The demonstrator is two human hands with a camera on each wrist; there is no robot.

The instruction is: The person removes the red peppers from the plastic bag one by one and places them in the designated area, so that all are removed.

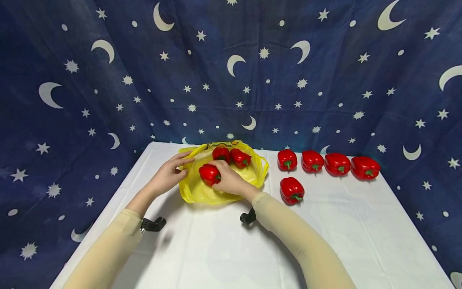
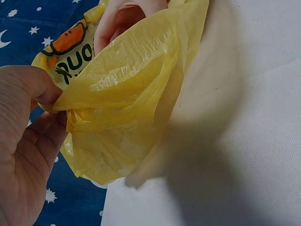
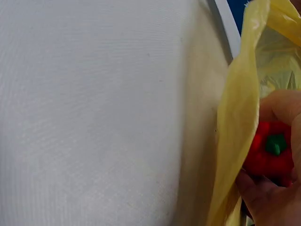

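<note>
Right hand (image 1: 231, 181) — pepper (image 1: 209, 174) inside bag (image 1: 195, 192) edge

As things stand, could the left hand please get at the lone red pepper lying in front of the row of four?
Probably not easily. The left hand pinches the yellow bag rim on the far side, and the bag and the right hand lie between it and the lone pepper.

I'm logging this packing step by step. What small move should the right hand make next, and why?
Probably let go of the pepper: the right hand grips it already inside the yellow bag, whose rim the left hand pinches open beside two peppers.
</note>
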